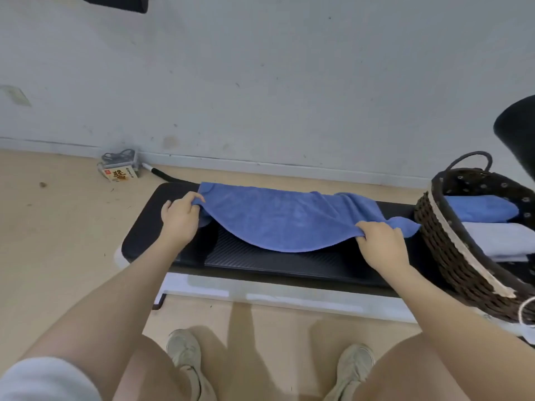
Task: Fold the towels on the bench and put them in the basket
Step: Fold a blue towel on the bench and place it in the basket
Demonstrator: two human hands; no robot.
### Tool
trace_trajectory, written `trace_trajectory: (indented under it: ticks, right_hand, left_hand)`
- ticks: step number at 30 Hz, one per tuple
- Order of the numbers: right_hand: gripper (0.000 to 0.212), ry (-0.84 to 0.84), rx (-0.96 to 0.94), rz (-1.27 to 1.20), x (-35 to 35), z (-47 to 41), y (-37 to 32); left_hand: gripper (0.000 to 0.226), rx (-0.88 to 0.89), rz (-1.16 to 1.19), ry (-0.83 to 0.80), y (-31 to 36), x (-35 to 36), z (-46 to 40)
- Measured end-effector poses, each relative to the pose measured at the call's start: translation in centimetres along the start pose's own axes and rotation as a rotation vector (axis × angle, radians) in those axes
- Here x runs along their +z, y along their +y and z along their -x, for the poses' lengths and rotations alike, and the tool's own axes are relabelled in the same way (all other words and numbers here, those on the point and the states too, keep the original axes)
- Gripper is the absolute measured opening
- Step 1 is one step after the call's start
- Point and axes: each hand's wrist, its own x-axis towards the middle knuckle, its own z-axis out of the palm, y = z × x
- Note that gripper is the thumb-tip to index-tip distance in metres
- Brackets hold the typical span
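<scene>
Two hands holding a blue towel over the bench

Two bare hands are lifting the near edge of a blue towel (pixel 278 224) above a long black bench (pixel 289 264) that is standing on a pale wooden floor (pixel 58 227) in front of a scuffed white wall (pixel 260 82). The towel is stretching across most of the bench top, its far edge lying on the padding while the near edge is sagging in a curve between the two grips. At the right end of the bench a dark wicker basket (pixel 451 256) is sitting tilted toward the camera, touching the towel's right corner; inside it a folded blue towel (pixel 480 208) is lying beside a folded white towel (pixel 498 238). The left hand (pixel 179 218) is pinching the towel's left corner, fingers curled around the cloth. The right hand (pixel 382 244) is gripping the near edge close to the right corner, fingers closed over the bunched fabric. Below, the person's bare knees and two beige shoes (pixel 185 354) are showing on the floor. Against the wall, left of the bench, a small box (pixel 121 170) with cables on top is sitting on the floor.
</scene>
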Motion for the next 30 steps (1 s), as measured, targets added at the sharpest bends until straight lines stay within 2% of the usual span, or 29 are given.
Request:
trace_trajectory:
  ticks: [2,3,5,6,9,12,14,16,17,19,21,22,24,26,30]
  right_hand:
    - [0.029,-0.047,-0.018,0.063,-0.6,0.3,0.0]
    - [0.028,-0.11,-0.026,0.092,-0.9,0.6,-0.1]
    - [0.033,-0.302,-0.058,0.145,-1.0,1.2,-0.5]
    - [0.035,-0.383,-0.085,0.163,-0.9,1.6,-0.8]
    - [0.038,-0.48,-0.137,0.147,0.0,2.3,-1.6]
    - [0.032,-0.575,-0.11,0.128,0.0,2.1,-2.2]
    - [0.031,-0.777,-0.064,0.126,-0.9,1.9,-2.8]
    - [0.042,-0.969,-0.001,0.093,-1.9,2.0,-4.1]
    - [0.049,-0.954,0.013,0.062,-2.2,1.9,-5.1]
    - [0.053,-0.689,-0.044,-0.04,-2.2,1.1,-7.6]
    - [0.041,-0.398,-0.141,-0.199,-1.2,-0.2,-10.8]
    - [0.033,-0.316,-0.195,-0.267,-0.6,-0.9,-12.7]
    - [0.024,-0.285,-0.303,-0.332,0.9,-2.2,-16.8]
    - [0.029,-0.32,-0.419,-0.308,2.4,-3.5,-20.9]
    - [0.042,-0.373,-0.555,-0.167,5.2,-6.2,-28.2]
  left_hand:
    - [0.02,0.122,-0.121,-0.091,-1.3,-0.9,1.1]
    - [0.021,0.195,-0.276,-0.133,-2.1,-1.3,1.5]
    - [0.019,0.271,-0.606,-0.229,-3.2,-1.8,2.4]
    - [0.016,0.273,-0.692,-0.271,-3.7,-1.9,2.8]
    - [0.007,0.233,-0.723,-0.351,-4.8,-1.7,4.0]
    - [0.008,0.193,-0.656,-0.411,-4.5,-1.9,4.3]
    - [0.023,0.151,-0.628,-0.446,-3.9,-2.1,4.1]
    - [0.05,0.137,-0.585,-0.403,-3.7,-2.4,3.8]
    - [0.062,0.122,-0.535,-0.335,-3.6,-2.6,3.7]
    - [0.074,0.041,-0.341,-0.134,-4.2,-2.6,3.4]
    - [0.057,-0.06,-0.201,0.003,-5.0,-2.7,3.0]
    - [0.044,-0.085,-0.214,0.012,-5.5,-2.7,2.8]
    - [0.035,-0.153,-0.305,-0.054,-6.5,-2.5,2.6]
    - [0.043,-0.208,-0.361,-0.122,-7.2,-2.1,2.5]
    - [0.039,-0.199,-0.331,-0.089,-8.0,-1.3,1.9]
